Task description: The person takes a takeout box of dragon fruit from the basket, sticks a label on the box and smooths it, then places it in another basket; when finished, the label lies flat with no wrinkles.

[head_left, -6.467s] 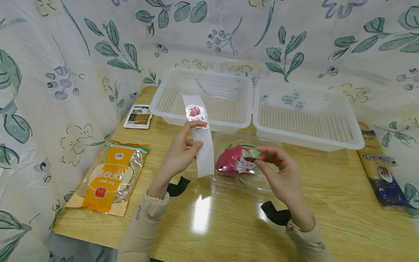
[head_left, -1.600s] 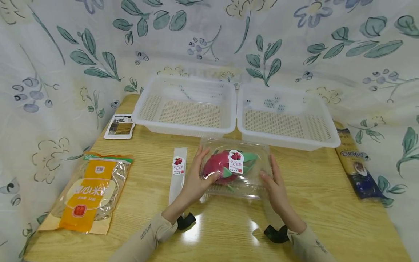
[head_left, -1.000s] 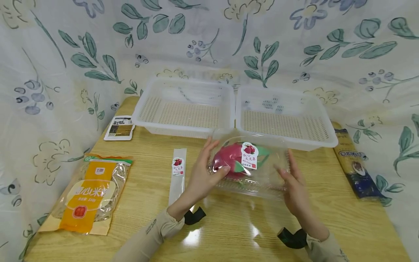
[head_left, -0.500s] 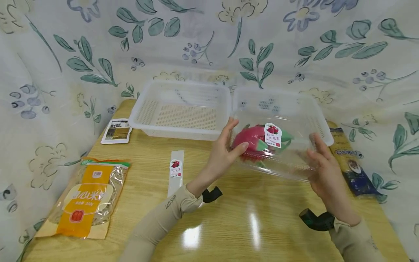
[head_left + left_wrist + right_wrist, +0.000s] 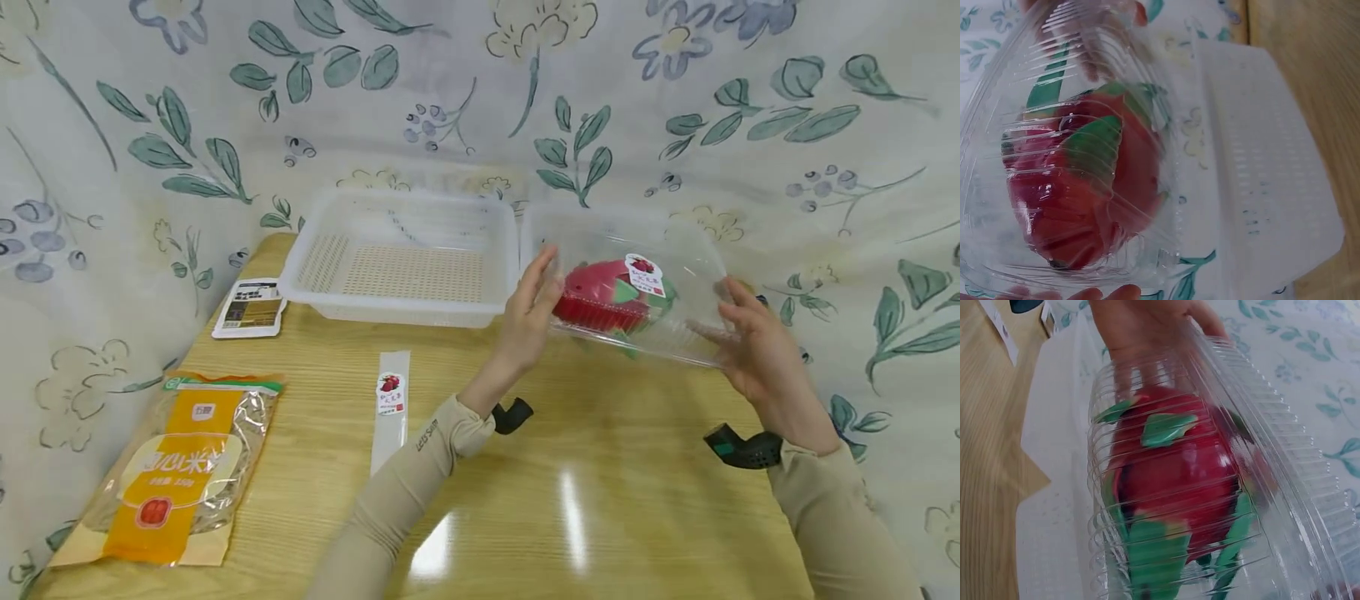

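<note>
A clear plastic clamshell box (image 5: 663, 329) with a red dragon fruit (image 5: 600, 296) inside is held in the air between both hands, tilted, over the right white basket (image 5: 592, 221). My left hand (image 5: 532, 312) presses flat with straight fingers against the box's left side. My right hand (image 5: 742, 337) grips the right edge, thumb on top. A round label (image 5: 645, 275) sits on the lid. In the left wrist view the fruit (image 5: 1079, 194) fills the box, fingertips (image 5: 1091, 292) at its edge. The right wrist view shows the fruit (image 5: 1179, 481) and the left hand (image 5: 1141, 325) behind it.
The left white basket (image 5: 397, 312) stands beside the right one at the table's back. A white strip with a fruit sticker (image 5: 390, 400) lies on the wooden table (image 5: 600, 500). An orange bag (image 5: 176, 467) lies front left, a small packet (image 5: 250, 307) back left. Floral cloth surrounds the table.
Both hands lifted the clamshell box off the table and carried it back and to the right, up over the right basket. The white strip stays where it was laid.
</note>
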Motion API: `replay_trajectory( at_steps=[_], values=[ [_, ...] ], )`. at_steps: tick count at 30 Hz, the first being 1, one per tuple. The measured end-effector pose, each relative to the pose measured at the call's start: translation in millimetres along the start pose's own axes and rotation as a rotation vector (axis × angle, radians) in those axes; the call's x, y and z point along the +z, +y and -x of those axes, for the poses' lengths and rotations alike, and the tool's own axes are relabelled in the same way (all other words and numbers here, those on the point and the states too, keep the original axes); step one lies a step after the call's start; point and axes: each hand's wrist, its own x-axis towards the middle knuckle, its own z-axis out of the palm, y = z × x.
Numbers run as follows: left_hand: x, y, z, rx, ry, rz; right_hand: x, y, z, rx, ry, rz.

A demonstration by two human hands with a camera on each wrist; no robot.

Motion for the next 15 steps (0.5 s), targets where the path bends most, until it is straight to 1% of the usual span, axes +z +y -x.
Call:
replay_trajectory(
  at_steps=[3,6,7,8,10,11,15],
  values=[
    [0.2,-10.1,-0.5,-0.059,0.006,0.009,-7,2,-1,0.002,0.010,-0.054],
    [1.1,-23.5,1.0,-0.141,0.017,0.019,-17,4,-1,-0.018,-0.003,-0.144],
    [1.7,-28.3,1.6,-0.173,0.021,0.013,-20,4,-1,-0.017,-0.005,-0.165],
    [2.4,-33.0,1.7,-0.189,0.024,0.003,-23,3,-1,-0.015,0.001,-0.173],
    [4.6,-41.7,1.4,-0.201,0.031,-0.038,-26,0,-3,-0.014,0.010,-0.189],
    [5.9,-45.5,1.1,-0.197,0.038,-0.064,-26,-2,-5,-0.011,0.022,-0.178],
    [12.3,-54.5,0.8,-0.152,0.077,-0.182,-24,-13,-11,0.009,0.069,-0.157]
  ],
)
